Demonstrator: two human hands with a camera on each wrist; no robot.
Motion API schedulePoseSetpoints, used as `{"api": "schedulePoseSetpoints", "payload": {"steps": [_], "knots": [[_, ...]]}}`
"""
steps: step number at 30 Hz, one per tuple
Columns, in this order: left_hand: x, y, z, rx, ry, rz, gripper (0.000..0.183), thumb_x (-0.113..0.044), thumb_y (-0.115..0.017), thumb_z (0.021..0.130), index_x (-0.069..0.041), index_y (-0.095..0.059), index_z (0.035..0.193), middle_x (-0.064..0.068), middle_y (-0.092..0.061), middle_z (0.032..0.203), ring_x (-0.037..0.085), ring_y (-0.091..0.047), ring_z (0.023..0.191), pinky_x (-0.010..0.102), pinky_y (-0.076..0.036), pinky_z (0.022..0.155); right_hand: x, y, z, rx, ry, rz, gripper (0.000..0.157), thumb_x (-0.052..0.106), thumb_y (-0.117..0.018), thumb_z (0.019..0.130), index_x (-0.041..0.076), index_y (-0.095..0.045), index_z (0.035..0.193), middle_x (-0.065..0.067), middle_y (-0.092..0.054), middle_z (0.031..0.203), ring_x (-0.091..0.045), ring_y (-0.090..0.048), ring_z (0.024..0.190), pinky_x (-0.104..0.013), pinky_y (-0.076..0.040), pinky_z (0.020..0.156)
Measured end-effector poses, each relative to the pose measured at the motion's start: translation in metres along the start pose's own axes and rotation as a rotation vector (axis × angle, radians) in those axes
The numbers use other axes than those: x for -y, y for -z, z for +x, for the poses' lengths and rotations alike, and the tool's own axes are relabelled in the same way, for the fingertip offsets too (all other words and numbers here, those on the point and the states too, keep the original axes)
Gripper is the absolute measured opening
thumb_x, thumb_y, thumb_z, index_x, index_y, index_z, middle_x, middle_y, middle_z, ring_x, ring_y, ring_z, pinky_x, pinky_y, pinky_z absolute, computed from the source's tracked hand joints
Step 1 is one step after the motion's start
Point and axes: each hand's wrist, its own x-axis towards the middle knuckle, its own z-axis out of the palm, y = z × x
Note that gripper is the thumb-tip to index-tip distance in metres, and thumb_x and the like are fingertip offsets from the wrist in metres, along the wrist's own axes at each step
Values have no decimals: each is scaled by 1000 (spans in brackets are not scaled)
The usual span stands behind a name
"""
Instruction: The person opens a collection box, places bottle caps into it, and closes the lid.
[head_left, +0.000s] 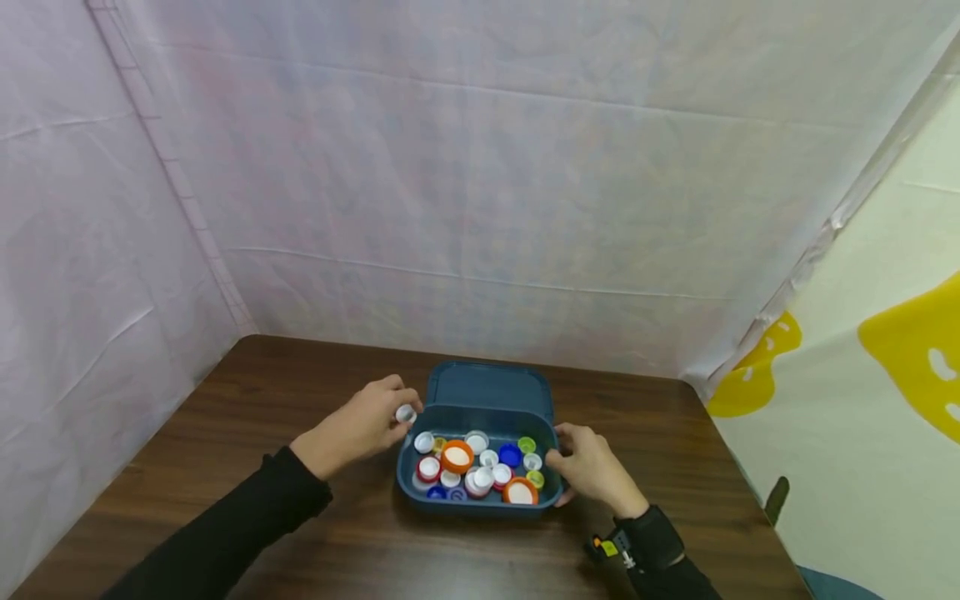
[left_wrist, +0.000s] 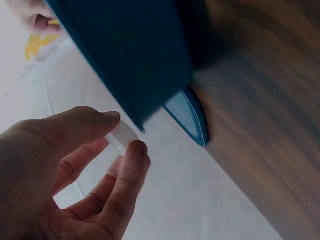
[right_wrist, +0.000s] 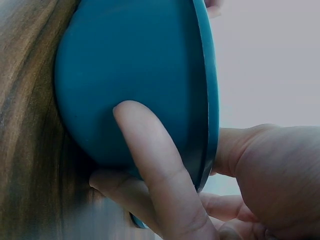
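Observation:
A dark blue plastic box (head_left: 480, 507) with its lid (head_left: 489, 388) folded back stands on the table, holding many loose bottle caps. My left hand (head_left: 363, 423) is at the box's left rim and pinches a small white bottle cap (head_left: 406, 413) between thumb and fingertips; the left wrist view shows this cap (left_wrist: 123, 135) edge-on, close to the box corner. At the opposite end, my right hand (head_left: 591, 468) grips the box wall, with the thumb over the rim. In the right wrist view, its fingers (right_wrist: 150, 145) lie against the outside of the box (right_wrist: 130, 60).
Among the caps are orange-ringed ones (head_left: 457, 457), blue ones (head_left: 510, 454), green ones (head_left: 527, 445) and several white ones. The brown wooden table (head_left: 300, 383) ends at a hanging white sheet (head_left: 465, 208) at the back and left. Yellow shapes mark the sheet on the right.

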Motion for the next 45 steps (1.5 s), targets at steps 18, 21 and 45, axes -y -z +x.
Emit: {"api": "schedulePoseSetpoints", "payload": {"steps": [18, 21, 45], "knots": [[-28, -26, 13, 126, 40, 17, 28, -12, -88, 104, -7, -82, 131, 17, -71, 122, 19, -66, 99, 41, -70, 94, 2, -3, 0, -1, 0, -11, 57, 5, -72, 105, -11, -59, 158, -28, -83, 125, -26, -79, 58, -45, -68, 55], [-29, -25, 13, 124, 42, 10, 30, -12, -88, 104, -7, -81, 132, 18, -71, 123, 19, -66, 99, 41, -70, 93, 3, -3, 0, -7, 5, -8, 56, 4, -72, 105, -12, -59, 158, -28, -83, 125, -26, -79, 59, -45, -67, 55], [-36, -18, -12, -57, 359, -58, 73, -29, -86, 107, -3, -56, 169, 29, -60, 164, 43, -72, 140, 62, -64, 115, 3, -1, -1, -15, -17, -5, 57, 5, -72, 107, -10, -58, 161, -30, -82, 130, -26, -79, 59, -45, -67, 55]]}}
